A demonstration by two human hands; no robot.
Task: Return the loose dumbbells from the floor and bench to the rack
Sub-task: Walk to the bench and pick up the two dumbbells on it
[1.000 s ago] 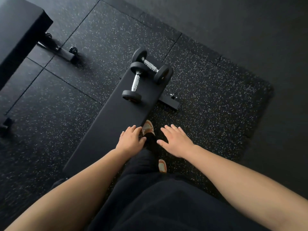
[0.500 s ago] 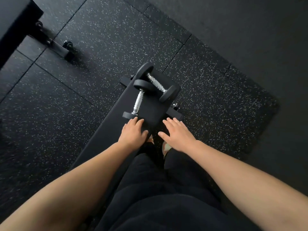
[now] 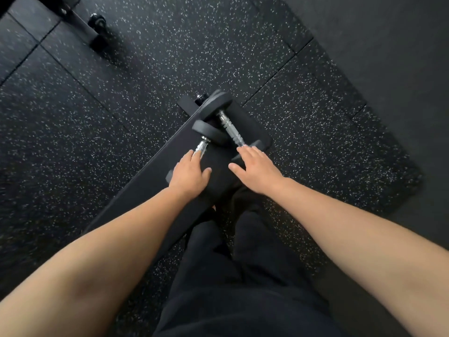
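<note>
Two black dumbbells with chrome handles lie on the end of a flat black bench (image 3: 150,176). The left dumbbell (image 3: 206,133) points toward me, and my left hand (image 3: 188,172) hovers over its near end with fingers spread, fingertips at the handle. The right dumbbell (image 3: 227,122) lies angled across the bench end. My right hand (image 3: 255,169) is spread over its near head, fingertips at the handle's end. Neither hand grips anything. No rack is in view.
Black speckled rubber floor tiles (image 3: 170,57) surround the bench. The wheeled foot of a second bench (image 3: 96,26) shows at the upper left. My dark trouser legs (image 3: 233,263) stand beside the bench. Plain dark flooring (image 3: 388,57) lies beyond the tiles on the right.
I have stepped closer and both hands have reached forward, from short of the dumbbells to over their near ends.
</note>
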